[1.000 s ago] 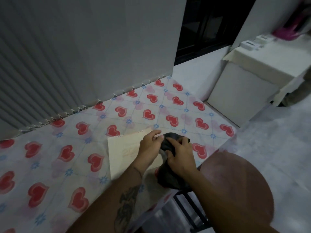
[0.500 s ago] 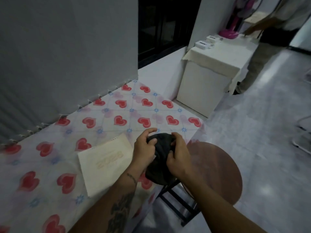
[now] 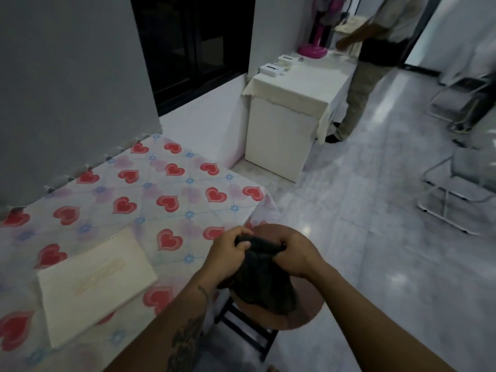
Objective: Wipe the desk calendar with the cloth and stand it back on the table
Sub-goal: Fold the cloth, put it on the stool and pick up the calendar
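both hands out in front at the table's near right corner, gripping a dark cloth [image 3: 261, 280] between them. left hand [image 3: 228, 257] closed on the cloth's upper left edge, fingers curled over the top and thumb tucked in behind; right hand [image 3: 294, 255] closed on the upper right edge, knuckles up, fingers folded into the fabric. top edge of the cloth pulled taut as a short band between the two fists, the rest hanging down in a loose bunch over a round brown stool [image 3: 306, 312] with a black frame, just off the table's edge. whether the hanging part touches the stool seat cannot be told, the fabric and the shadow blurring together. desk calendar [image 3: 96, 283] lying flat on the table [image 3: 188, 194], cream cover up, faint printing across it, spiral edge along the far side, well left of the hands and touched by neither. table covered in a white tablecloth with red hearts and small blue flowers, fringed along the far edge against a grey wall. farther right, a white cabinet [image 3: 279, 140] draped in a pale cloth, with small white boxes and a pink fan base [image 3: 312, 51] on top. beside the cabinet, another person [image 3: 373, 49] standing, one arm reaching over it. metal folding chair frames [image 3: 456, 183] at the far right on the glossy tiled floor.
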Tool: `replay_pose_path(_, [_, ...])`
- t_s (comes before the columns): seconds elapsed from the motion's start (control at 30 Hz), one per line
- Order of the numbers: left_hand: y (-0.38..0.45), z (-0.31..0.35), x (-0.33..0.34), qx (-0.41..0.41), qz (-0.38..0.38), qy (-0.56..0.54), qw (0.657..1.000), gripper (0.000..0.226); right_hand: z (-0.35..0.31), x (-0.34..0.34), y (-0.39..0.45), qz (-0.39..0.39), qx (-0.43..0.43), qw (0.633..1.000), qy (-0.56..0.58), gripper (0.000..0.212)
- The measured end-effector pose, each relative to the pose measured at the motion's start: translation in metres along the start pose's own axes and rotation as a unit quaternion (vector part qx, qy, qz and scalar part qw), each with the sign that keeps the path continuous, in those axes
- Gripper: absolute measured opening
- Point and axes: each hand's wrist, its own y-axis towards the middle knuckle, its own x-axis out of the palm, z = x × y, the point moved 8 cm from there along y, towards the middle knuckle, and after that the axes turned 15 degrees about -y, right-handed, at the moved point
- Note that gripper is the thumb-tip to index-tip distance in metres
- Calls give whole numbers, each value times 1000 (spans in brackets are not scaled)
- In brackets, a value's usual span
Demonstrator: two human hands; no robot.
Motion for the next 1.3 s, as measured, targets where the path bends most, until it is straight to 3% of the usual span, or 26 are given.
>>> replay_pose_path(0.1, [11,-21,31,-47,-22,30,998,27,45,8,14,-91,33,995,-8,23])
replay_pose_path(0.2, [26,-38,53,-74,-8,37,997,25,74,12,33,-125,38,991,-3,19])
replay_pose_path(0.3, [40,-48,61,-72,62,57,994,26,91,11,55,-60,27,997,-33,19])
replay_pose_path(0.4, [44,-50,65,0,109,168,980,38,100,17,63,14,17,999,-38,35])
replay_pose_path(0.47, [43,-55,79,29,70,268,960,41,102,32,67,5,1,997,-71,42])
replay_pose_path(0.53, [40,-70,95,14,-3,354,935,44,103,53,69,-31,-35,993,-106,41])
replay_pose_path(0.6, [33,-89,105,-17,-58,404,913,49,107,73,67,-86,-52,987,-125,54])
replay_pose_path(0.73, [29,-88,107,6,-68,429,901,49,108,84,64,-117,-67,979,-156,71])
replay_pose_path(0.9, [32,-63,83,-39,-40,322,945,42,92,57,63,-101,-77,987,-95,56])
replay_pose_path(1.0, [21,-40,40,-69,37,231,970,37,66,33,65,-72,-101,988,-92,44])
replay_pose_path(1.13, [-8,-16,-33,-85,141,153,974,35,-2,13,70,-46,-161,984,-67,33])
replay_pose_path(1.3, [-58,1,-135,-74,266,108,955,36,-105,27,71,-77,-208,973,-61,53])
